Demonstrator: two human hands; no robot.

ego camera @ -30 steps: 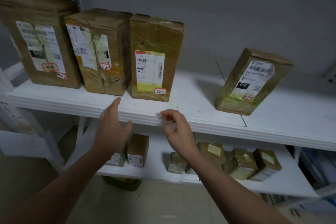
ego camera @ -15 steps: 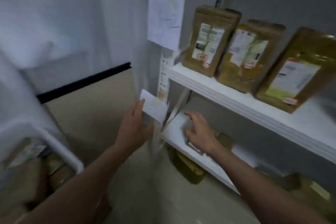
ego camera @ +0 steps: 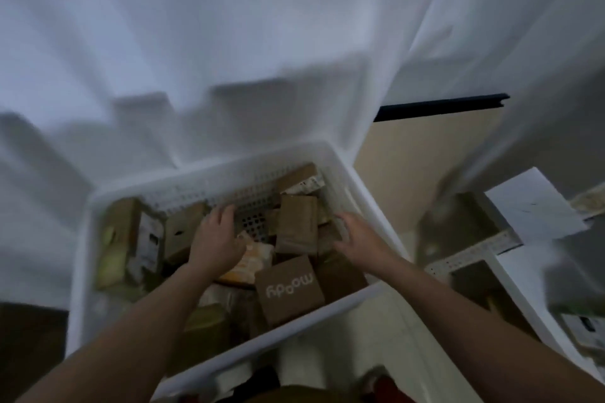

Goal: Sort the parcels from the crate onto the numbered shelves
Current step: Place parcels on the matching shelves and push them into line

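White perforated plastic crate [ego camera: 330, 154], lower centre, packed w/ brown cardboard parcels [ego camera: 296, 227]; one square brown box printed "moody" [ego camera: 289, 288] lies against the near rim at 6 o'clock. Left hand [ego camera: 216, 239], fingers spread, palm down over parcels at 9 o'clock, gripping nothing. Right hand [ego camera: 355, 235], open, at 3 o'clock; contact w/ parcels unclear (blur). White metal shelf unit [ego camera: 471, 258] beside crate, 3 o'clock.

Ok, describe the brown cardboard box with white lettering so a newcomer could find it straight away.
Start at the white perforated plastic crate under both hands. Go to its near rim, right of the middle, just in front of the right hand. The small brown cardboard box there alone bears big white lettering on its upturned face; the neighbouring parcels show plain faces or paper labels.
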